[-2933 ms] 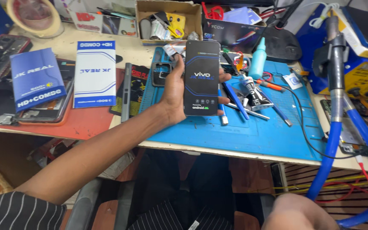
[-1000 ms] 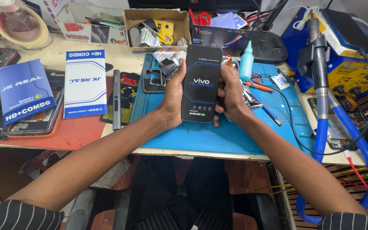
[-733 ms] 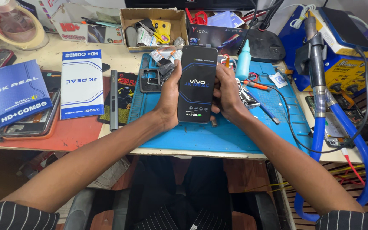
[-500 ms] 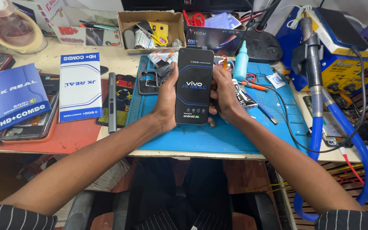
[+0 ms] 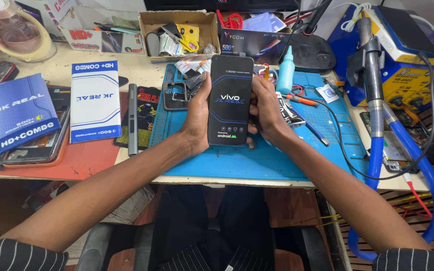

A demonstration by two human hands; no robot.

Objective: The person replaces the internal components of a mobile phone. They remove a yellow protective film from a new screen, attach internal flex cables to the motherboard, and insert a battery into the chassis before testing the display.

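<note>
Fingers of two hands grip one phone [image 5: 229,100] | two blue-white boxes [image 5: 95,100] | one blue mat [image 5: 257,160]

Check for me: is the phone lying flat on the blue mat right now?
No: the phone is gripped along its edges by the left hand and right hand, above the blue mat.

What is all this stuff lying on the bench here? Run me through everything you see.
phone: one, black, screen lit, held upright between both hands
work mat: one, blue, under the hands
cardboard box: one, brown, behind mat, full of small parts
flat boxes: two, blue and white, left of mat
bottle: one, light blue, right of phone
hose: one, blue, far right
tape roll: one, clear, far left corner
left hand: grips phone's left edge
right hand: grips phone's right edge
</note>
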